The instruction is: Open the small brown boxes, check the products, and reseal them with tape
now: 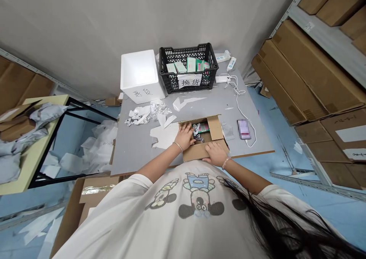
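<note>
Your left hand (184, 136) lies open over the cardboard box (197, 153) rim; your right hand (215, 154) rests unclenched on its near wall. Box sits at the tabletop (134, 156) near edge.

Place: warehouse packing room | Evidence: steel shelving (323, 37) stacked with cartons (311, 72) (blue floor (274, 163) too) | grey packing table (134, 148)

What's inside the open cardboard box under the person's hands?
The box holds a green-and-pink package and crumpled wrapping. The left hand and right hand rest over its edges, so whatever lies beneath them, or under the flaps, cannot be seen.
</note>
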Available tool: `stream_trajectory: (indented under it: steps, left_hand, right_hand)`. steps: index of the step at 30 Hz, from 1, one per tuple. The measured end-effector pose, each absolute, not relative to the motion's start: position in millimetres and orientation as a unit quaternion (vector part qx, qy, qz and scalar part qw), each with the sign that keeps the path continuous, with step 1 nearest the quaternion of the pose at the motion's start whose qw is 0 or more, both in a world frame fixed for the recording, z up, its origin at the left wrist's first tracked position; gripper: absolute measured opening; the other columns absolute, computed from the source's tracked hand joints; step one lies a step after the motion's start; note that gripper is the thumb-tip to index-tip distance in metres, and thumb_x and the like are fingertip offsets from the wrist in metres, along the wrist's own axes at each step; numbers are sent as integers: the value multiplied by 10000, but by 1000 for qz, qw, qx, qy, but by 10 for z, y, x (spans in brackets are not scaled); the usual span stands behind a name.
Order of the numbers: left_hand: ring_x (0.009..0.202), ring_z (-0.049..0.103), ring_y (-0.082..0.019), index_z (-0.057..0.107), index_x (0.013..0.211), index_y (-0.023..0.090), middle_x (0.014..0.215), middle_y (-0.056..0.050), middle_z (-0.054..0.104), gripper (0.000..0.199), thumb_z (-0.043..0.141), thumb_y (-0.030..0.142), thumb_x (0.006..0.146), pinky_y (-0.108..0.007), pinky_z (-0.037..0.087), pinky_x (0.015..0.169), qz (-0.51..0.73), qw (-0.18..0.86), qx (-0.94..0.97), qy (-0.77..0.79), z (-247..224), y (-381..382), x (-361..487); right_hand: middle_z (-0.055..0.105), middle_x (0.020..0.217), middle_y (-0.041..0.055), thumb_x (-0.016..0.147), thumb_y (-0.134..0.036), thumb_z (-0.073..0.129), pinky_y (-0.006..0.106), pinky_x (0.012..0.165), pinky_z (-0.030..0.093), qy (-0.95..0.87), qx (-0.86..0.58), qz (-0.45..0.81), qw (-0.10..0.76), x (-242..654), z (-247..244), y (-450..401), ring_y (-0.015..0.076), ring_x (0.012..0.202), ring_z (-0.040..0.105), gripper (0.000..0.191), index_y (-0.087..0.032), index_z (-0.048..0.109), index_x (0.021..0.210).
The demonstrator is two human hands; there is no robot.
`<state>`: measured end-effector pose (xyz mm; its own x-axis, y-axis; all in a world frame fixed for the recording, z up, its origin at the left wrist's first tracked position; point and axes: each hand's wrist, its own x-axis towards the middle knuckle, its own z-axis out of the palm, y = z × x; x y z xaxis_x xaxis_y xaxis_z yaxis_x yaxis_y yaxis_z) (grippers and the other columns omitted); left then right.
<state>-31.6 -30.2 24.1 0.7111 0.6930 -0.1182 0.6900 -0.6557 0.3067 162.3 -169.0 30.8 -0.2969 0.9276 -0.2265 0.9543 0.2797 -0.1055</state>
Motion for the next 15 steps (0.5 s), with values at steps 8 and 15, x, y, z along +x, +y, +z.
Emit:
stream_trajectory:
  steps: [8,15]
  left_hand:
    - [1115,604,-306,744,1032,134,1060,-180,713,441,493,475,909,-498,164,1176,-136,89,952,261,292,-225,30]
    - [1081,578,-338,746,1072,170,994,-149,713,483,523,546,865,-554,20,1189,-89,34,940,326,674,-103,-392]
  right_hand:
    - [715,1045,129,893,-197,535,339,929,423,798,534,-218,173,1742,638,-668,254,985,641,236,-158,725,1027]
    - [700,1011,188,788,-228,693,593,1156,76,801,570,-80,164,2001,758,-599,350,1044,601,243,-116,751,997]
